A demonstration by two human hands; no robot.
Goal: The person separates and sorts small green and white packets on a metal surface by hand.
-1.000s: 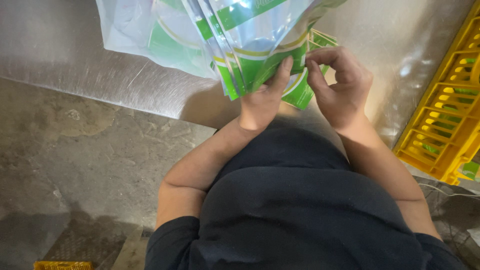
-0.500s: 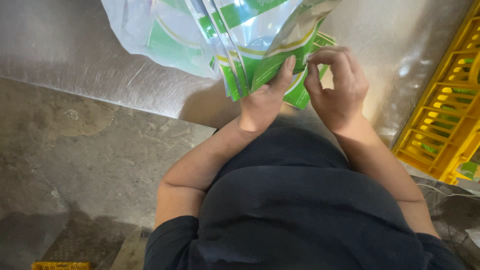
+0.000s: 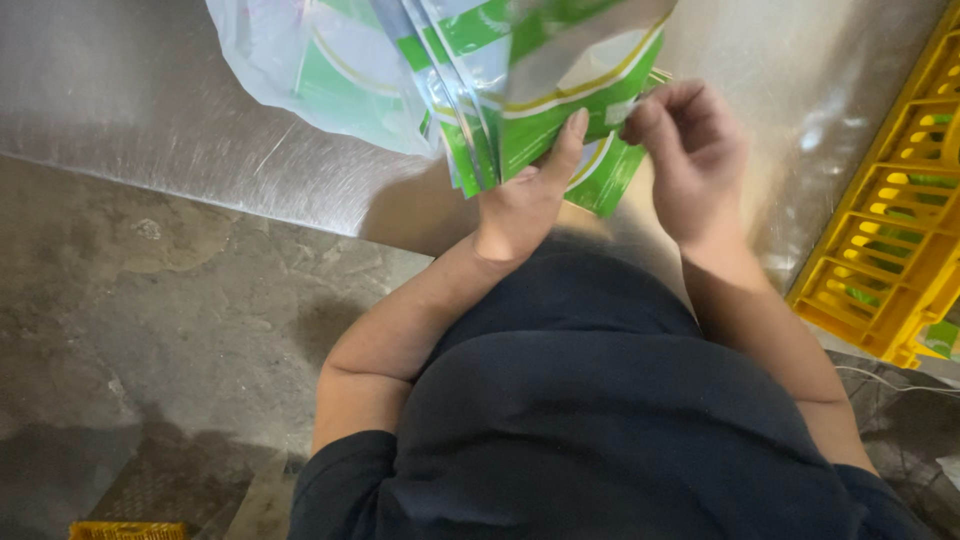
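Note:
My left hand holds a stack of flat clear plastic bags with green and white print upright by its lower edge, fingers spread behind the stack, above a steel table. My right hand pinches the lower right corner of the front bag between thumb and fingers. The top of the stack runs out of the frame. My dark shirt fills the bottom of the view.
A yellow slotted plastic crate with green items inside stands at the right, on the table's edge. The stained concrete floor lies to the left below the table. Another yellow crate corner shows at bottom left.
My right hand has shifted slightly right and up along the front bag's corner. The bags have fanned a little more. My left hand has stayed on the stack.

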